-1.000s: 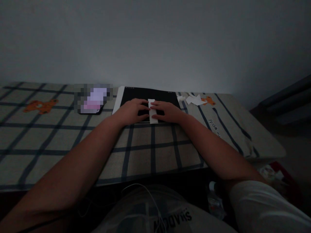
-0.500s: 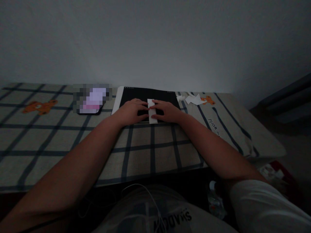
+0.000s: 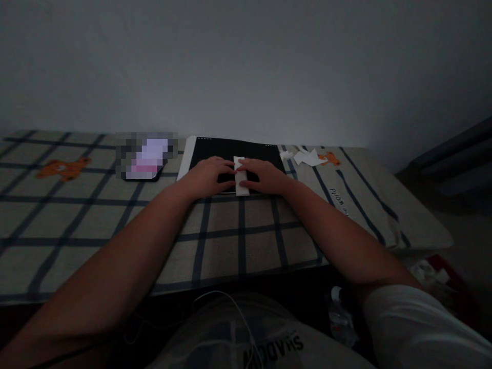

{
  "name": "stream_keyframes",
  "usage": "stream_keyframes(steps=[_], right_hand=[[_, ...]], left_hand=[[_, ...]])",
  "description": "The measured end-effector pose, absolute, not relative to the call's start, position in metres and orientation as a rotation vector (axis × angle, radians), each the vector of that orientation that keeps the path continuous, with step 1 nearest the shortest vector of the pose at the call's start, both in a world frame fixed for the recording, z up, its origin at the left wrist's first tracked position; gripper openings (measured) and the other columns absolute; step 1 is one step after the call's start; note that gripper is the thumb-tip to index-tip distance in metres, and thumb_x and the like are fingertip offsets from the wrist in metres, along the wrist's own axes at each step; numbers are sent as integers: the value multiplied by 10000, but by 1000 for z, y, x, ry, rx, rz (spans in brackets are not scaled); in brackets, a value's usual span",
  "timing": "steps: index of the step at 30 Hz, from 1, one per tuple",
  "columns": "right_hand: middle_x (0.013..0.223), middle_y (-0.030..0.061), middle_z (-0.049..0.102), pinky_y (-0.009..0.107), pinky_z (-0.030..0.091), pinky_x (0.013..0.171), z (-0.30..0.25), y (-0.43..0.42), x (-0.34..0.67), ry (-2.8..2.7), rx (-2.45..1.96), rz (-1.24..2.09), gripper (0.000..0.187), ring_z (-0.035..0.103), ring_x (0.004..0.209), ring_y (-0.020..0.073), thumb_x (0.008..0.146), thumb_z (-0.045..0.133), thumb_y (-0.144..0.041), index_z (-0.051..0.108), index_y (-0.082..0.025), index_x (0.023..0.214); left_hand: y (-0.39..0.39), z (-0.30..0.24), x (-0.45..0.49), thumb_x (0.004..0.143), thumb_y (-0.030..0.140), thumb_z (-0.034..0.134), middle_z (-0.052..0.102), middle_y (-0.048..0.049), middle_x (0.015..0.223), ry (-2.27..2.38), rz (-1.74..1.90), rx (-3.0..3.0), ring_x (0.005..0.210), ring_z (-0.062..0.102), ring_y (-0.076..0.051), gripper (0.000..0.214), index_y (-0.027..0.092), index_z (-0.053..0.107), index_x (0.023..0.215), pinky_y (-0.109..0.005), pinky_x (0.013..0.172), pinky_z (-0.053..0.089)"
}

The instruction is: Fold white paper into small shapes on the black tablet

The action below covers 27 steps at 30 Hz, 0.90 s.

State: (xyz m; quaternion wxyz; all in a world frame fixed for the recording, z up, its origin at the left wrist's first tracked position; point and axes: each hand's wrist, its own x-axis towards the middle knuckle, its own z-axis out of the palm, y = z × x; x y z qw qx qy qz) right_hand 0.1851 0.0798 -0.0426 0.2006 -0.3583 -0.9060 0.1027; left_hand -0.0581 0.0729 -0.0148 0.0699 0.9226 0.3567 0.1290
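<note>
A narrow strip of folded white paper [image 3: 241, 190] lies lengthwise on a black flat sheet or board [image 3: 234, 147] with a white left border. My left hand [image 3: 210, 177] rests on the black surface, fingers spread, its fingertips and thumb touching the strip's left edge. From the other side, my right hand [image 3: 267, 177] lies with thumb and fingers apart, their tips on top of the strip. Neither hand is closed around the paper. Part of the black surface is hidden beneath both hands.
A phone [image 3: 148, 161] with a lit, blurred screen lies to the left on the checked tablecloth [image 3: 115, 218]. White paper scraps [image 3: 307, 157] lie at the right. A grey wall [image 3: 246, 66] rises behind the table. Below the front edge are a white cable [image 3: 230, 300] and a clear plastic bottle [image 3: 341, 318].
</note>
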Motion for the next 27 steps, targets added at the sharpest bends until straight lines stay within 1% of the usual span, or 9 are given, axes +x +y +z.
stream_keyframes(steps=[2, 5, 9, 13, 18, 23, 27], right_hand=[[1528, 120, 558, 530, 366, 1199, -43, 80, 185, -2524, -996, 293, 488, 501, 1434, 298, 909, 669, -458, 664, -235, 1344], [1532, 124, 552, 535, 359, 1204, -44, 80, 185, -2509, -984, 303, 505, 495, 1438, 298, 905, 673, -469, 656, -238, 1354], [1508, 141, 573, 515, 372, 1198, -44, 79, 185, -2502, -988, 293, 521, 511, 1422, 297, 905, 673, -453, 642, -206, 1363], [1476, 151, 599, 497, 407, 1168, -43, 78, 184, -2488, -982, 306, 583, 545, 1383, 293, 903, 673, -430, 583, -183, 1423], [1480, 140, 597, 501, 404, 1168, -42, 78, 184, -2499, -1002, 298, 586, 538, 1388, 293, 906, 670, -435, 570, -194, 1430], [1494, 169, 578, 492, 387, 1187, -44, 79, 184, -2512, -1013, 265, 580, 518, 1410, 299, 918, 654, -457, 594, -151, 1407], [1527, 169, 547, 501, 363, 1205, -45, 80, 184, -2532, -1025, 248, 615, 487, 1440, 299, 927, 634, -492, 574, -155, 1438]], left_hand=[[72, -15, -58, 909, 439, 588, 660, -72, 1387, 1103, 408, 2768, 1272, 574, -290, 378, 240, 738, 1192, -479, 1102, 438], [70, -15, -58, 885, 456, 617, 656, -86, 1376, 1159, 443, 2731, 1271, 564, -304, 447, 235, 688, 1267, -485, 1091, 445], [69, -15, -58, 859, 475, 646, 663, -122, 1311, 1255, 448, 2645, 1247, 580, -317, 568, 212, 606, 1362, -476, 1070, 465], [69, -16, -58, 847, 487, 656, 632, -122, 1351, 1272, 465, 2616, 1278, 565, -322, 610, 222, 566, 1389, -488, 1099, 448], [69, -17, -58, 848, 484, 656, 635, -132, 1354, 1256, 481, 2612, 1279, 567, -324, 615, 199, 566, 1386, -491, 1100, 448], [70, -17, -59, 865, 484, 640, 658, -136, 1341, 1227, 467, 2641, 1259, 577, -327, 599, 191, 596, 1385, -494, 1083, 457], [73, -17, -60, 888, 462, 609, 665, -104, 1374, 1121, 458, 2698, 1278, 570, -314, 559, 214, 622, 1390, -492, 1102, 437]])
